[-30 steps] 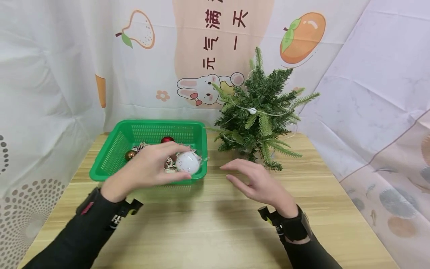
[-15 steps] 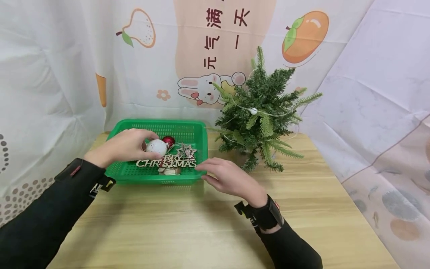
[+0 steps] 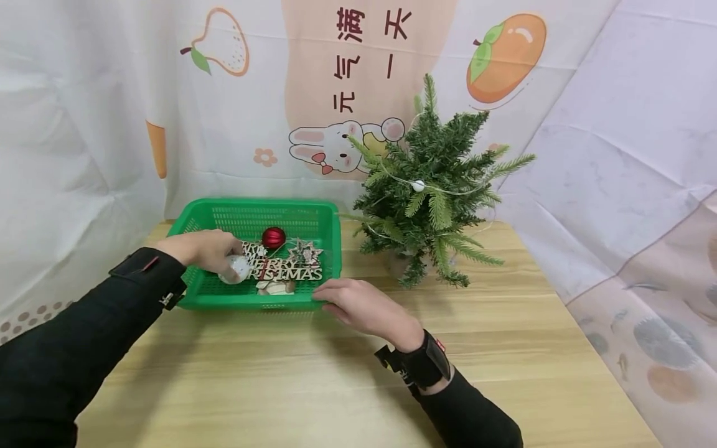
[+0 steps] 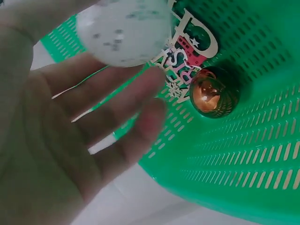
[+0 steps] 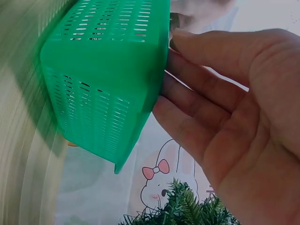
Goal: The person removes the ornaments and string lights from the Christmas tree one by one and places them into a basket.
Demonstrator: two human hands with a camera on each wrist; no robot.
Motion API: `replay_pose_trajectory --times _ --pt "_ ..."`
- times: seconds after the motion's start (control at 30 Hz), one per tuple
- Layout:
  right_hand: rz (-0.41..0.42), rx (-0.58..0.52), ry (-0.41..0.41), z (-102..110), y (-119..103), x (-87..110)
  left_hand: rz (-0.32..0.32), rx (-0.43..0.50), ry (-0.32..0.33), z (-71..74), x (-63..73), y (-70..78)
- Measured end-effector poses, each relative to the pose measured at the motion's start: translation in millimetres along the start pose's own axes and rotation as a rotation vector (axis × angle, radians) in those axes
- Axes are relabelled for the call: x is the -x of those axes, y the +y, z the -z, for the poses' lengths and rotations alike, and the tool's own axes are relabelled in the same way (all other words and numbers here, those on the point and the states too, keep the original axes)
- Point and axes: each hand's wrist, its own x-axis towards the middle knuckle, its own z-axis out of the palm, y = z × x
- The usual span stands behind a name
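My left hand [image 3: 210, 249] is inside the left part of a green plastic basket [image 3: 224, 304], pinching a white speckled Christmas ball [image 3: 239, 269] between thumb and fingers. In the left wrist view the ball [image 4: 126, 33] sits at the top, with the other fingers [image 4: 126, 129] spread below it. Around it lie a shiny copper ball [image 4: 213, 93], a red ball [image 3: 274, 238], wooden "Merry Christmas" letters [image 3: 297, 272] and a star-shaped ornament [image 3: 304, 251]. My right hand [image 3: 364, 308] is at the basket's front right corner, its extended fingers against the rim.
A small green Christmas tree [image 3: 434, 199] with a thin wire and a white bead stands right of the basket. The wooden table [image 3: 313, 386] runs in front. A printed curtain [image 3: 241, 137] hangs close behind.
My left hand carries the white ball from the basket's right side to its left side and lower. My right hand moves left, from near the tree to the basket's corner.
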Motion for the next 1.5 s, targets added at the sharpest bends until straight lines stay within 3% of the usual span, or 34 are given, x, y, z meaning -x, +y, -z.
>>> replay_pose_trajectory --times 0.1,0.2,0.4,0.6,1.0,1.5 --pt "-0.004 0.008 -0.001 0 -1 0.0 -0.004 0.009 -0.127 0.9 -3.1 -0.9" --pt "-0.01 0.009 -0.007 0 -1 -0.4 -0.007 0.014 -0.205 1.9 -4.3 -0.4" --pt "-0.016 0.018 -0.014 -1 -2 -1.1 -0.019 0.03 -0.26 0.0 -7.7 1.2" --pt "-0.02 0.028 -0.019 -1 -2 -1.4 0.014 0.032 -0.287 -1.2 -10.8 -2.0" --pt "-0.006 0.037 -0.006 -2 -1 -0.7 0.055 0.071 -0.276 -5.2 -9.7 -9.7" --pt "-0.003 0.031 -0.007 -1 -1 0.3 0.064 0.096 -0.287 -8.5 -11.4 -15.7"
